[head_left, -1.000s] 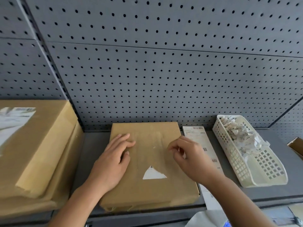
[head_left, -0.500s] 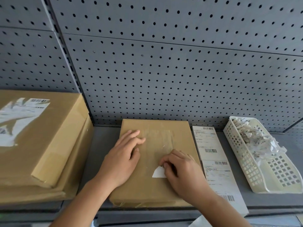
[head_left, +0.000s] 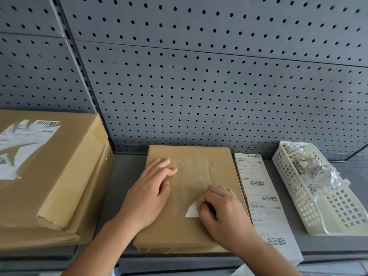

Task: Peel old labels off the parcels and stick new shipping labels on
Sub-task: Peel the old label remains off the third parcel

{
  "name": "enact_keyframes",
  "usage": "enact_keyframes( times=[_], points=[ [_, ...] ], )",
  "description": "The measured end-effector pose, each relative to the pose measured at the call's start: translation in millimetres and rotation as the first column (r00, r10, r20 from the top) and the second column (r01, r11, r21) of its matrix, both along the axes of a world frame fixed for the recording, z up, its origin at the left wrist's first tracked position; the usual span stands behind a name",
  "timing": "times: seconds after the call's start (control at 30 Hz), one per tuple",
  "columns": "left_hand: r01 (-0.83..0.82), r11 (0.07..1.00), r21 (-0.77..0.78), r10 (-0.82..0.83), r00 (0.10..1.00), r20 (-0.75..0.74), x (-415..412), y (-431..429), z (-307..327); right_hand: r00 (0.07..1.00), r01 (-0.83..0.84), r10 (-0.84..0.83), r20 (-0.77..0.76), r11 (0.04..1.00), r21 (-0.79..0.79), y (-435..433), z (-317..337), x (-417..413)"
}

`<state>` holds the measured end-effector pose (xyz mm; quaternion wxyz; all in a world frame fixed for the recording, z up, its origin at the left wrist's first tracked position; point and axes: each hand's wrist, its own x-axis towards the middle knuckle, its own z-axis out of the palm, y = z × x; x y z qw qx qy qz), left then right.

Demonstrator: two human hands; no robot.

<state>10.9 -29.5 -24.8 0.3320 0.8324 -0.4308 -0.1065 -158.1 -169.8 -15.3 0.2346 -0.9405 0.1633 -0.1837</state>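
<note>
Two hands: left hand (head_left: 148,198) lay flat, grip apart, on the one parcel (head_left: 191,168), mid-shelf; right hand (head_left: 223,214) pinched and part-hid its one label scrap (head_left: 191,213). Rightward: one label strip (head_left: 256,174), one basket (head_left: 294,198) of scraps. Left: two stacked boxes (head_left: 65,176). Pegboard (head_left: 219,96) stood behind.

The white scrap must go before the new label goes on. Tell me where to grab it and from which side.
Take the scrap at its upper right edge, from the right, where the right hand meets it with curled fingertips. It lies flat on the parcel, so probably a nail must lift that edge first. The left hand steadies the parcel.
</note>
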Motion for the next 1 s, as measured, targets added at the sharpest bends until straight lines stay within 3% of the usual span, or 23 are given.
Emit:
enact_keyframes(
  times=[0.13,0.27,0.4,0.53,0.67,0.8,1.0],
  points=[
    [0.004,1.0,0.0,-0.004,1.0,0.0,0.4,-0.5,-0.8,1.0,0.011,-0.012,0.009,0.997,0.081,-2.2,3.1,-1.9],
    [-0.001,1.0,0.0,0.001,1.0,-0.002,0.5,-1.0,-1.2,1.0,0.009,-0.009,-0.016,1.0,0.0,-0.3,1.8,-0.3],
    [0.005,1.0,0.005,-0.005,1.0,0.006,1.1,-0.3,-1.5,1.0,0.011,-0.01,-0.008,0.998,0.063,-1.7,4.3,-1.8],
    [0.003,1.0,0.008,-0.003,1.0,0.006,0.6,-0.1,-1.7,1.0,0.01,-0.01,-0.023,1.0,-0.001,-0.2,3.2,-0.5],
    [0.01,1.0,-0.002,-0.01,1.0,0.012,1.6,-0.5,-2.2,1.0,0.008,-0.008,-0.008,0.998,0.064,-1.8,4.7,-2.0],
    [0.003,1.0,-0.001,-0.003,1.0,0.003,0.9,-0.6,-1.9,1.0,0.006,-0.007,-0.03,1.0,-0.014,0.4,4.8,-0.6],
    [0.007,1.0,0.004,-0.007,1.0,0.002,1.2,-0.5,-2.5,1.0,0.015,-0.015,-0.025,1.0,0.009,-0.9,4.3,-0.2]
  ],
)
